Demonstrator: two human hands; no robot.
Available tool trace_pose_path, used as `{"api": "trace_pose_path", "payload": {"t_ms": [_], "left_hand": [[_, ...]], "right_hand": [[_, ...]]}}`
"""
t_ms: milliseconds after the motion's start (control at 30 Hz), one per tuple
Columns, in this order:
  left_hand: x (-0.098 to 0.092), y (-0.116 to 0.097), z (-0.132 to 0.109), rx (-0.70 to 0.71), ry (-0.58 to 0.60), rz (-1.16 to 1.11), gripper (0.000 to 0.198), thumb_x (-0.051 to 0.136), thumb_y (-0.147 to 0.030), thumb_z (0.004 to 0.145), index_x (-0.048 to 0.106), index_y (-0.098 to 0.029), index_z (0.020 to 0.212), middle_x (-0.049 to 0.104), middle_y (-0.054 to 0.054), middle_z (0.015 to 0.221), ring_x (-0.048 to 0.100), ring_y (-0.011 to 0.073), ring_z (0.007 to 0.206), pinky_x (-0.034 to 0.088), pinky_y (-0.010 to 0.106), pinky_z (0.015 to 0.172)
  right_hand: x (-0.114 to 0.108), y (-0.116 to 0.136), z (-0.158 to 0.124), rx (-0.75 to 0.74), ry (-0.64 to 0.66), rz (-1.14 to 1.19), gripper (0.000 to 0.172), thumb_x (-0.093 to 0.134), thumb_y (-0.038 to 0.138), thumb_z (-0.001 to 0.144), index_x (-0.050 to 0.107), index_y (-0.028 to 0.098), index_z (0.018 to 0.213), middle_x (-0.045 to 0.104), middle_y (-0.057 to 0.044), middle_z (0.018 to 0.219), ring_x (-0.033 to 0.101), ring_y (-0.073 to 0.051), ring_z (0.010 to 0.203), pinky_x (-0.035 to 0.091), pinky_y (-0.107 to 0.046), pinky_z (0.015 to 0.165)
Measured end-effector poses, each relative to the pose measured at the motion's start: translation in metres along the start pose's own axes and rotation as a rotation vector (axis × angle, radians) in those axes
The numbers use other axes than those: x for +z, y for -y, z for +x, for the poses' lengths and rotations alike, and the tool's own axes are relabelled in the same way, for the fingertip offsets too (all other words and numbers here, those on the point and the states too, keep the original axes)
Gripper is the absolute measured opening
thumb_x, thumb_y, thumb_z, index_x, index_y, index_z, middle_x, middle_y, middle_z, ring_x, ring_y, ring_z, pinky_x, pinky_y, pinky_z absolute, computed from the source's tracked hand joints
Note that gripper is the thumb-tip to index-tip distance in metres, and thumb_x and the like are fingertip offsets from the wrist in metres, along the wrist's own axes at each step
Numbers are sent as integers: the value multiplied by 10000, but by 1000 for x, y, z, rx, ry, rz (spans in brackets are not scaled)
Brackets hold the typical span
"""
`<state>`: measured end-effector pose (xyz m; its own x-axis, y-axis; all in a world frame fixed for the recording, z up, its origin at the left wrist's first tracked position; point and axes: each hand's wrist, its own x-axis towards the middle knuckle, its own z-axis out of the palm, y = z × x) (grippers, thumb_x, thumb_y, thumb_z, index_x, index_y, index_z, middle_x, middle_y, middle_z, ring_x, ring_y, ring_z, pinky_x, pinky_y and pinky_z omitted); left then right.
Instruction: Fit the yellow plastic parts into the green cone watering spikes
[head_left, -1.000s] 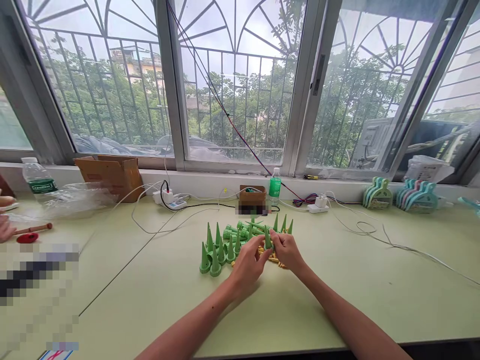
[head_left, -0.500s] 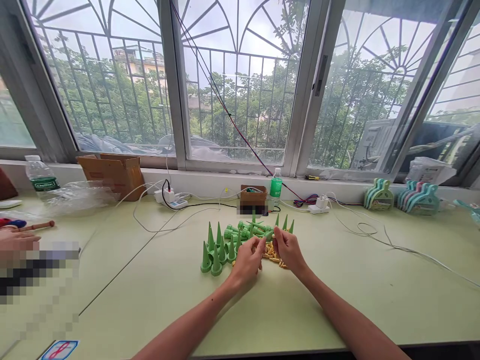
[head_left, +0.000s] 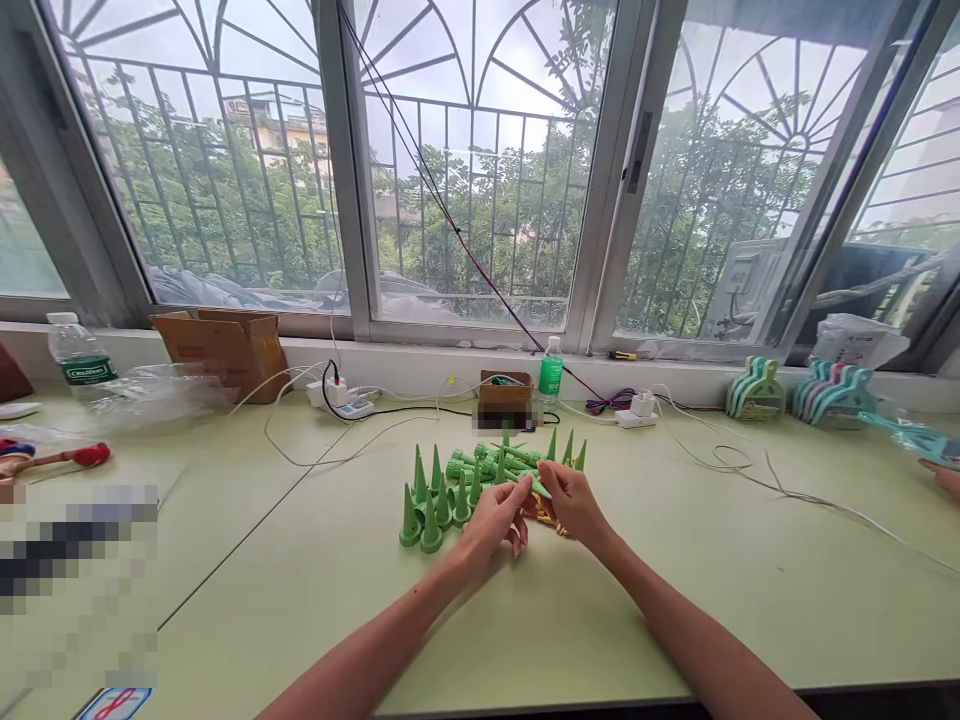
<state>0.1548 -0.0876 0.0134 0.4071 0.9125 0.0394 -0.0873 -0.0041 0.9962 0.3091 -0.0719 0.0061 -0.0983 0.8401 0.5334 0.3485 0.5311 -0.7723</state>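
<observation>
My left hand [head_left: 496,517] has its thumb and fingers pressed round a green cone [head_left: 538,487] whose tip points to the right. Close beside it, my right hand [head_left: 571,498] is closed at the same cone; its fingertips partly cover the piece. Several green cones [head_left: 430,525] stand upright on the table to the left of my hands, and others [head_left: 465,467] lie in a heap behind them. Small yellow-orange pieces [head_left: 541,512] lie under and between my hands, partly hidden.
A small brown box [head_left: 505,402] and a green-labelled bottle [head_left: 550,370] stand behind the cones. White cables [head_left: 739,465] cross the table [head_left: 750,620]. At the right edge another person's hand [head_left: 942,480] is near a light-blue item [head_left: 911,436].
The cone between my hands now points right, with more of it showing. My right hand has shifted slightly left. A person's hand and a blue item have come in at the right.
</observation>
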Motion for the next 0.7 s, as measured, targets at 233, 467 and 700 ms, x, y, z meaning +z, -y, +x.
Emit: {"api": "trace_pose_path", "payload": {"t_ms": [233,467,700], "left_hand": [[-3,-4,-1,38,-6,-15,520,618,-657,773,557,-141,797,595,18,774,489,51,435,370,180,361],[-3,-1,-2,142,-54,129,483,645,-625,764,501,-176,870,483,-71,494,444,88,393,349,200,382],[2,-2,-6,300,-110,362,377,680,-451,783,485,-193,977,489,-72,575,438,82,432,299,194,420]], "right_hand": [[1,-1,0,-7,32,14,552,352,582,977,388,207,573,409,50,471,375,-96,425,301,-235,463],[2,-2,0,49,15,54,628,348,658,943,367,208,506,406,35,392,383,-96,377,312,-235,433],[2,-2,-1,109,23,126,716,359,691,917,380,209,389,393,14,325,373,-96,322,315,-228,372]]}}
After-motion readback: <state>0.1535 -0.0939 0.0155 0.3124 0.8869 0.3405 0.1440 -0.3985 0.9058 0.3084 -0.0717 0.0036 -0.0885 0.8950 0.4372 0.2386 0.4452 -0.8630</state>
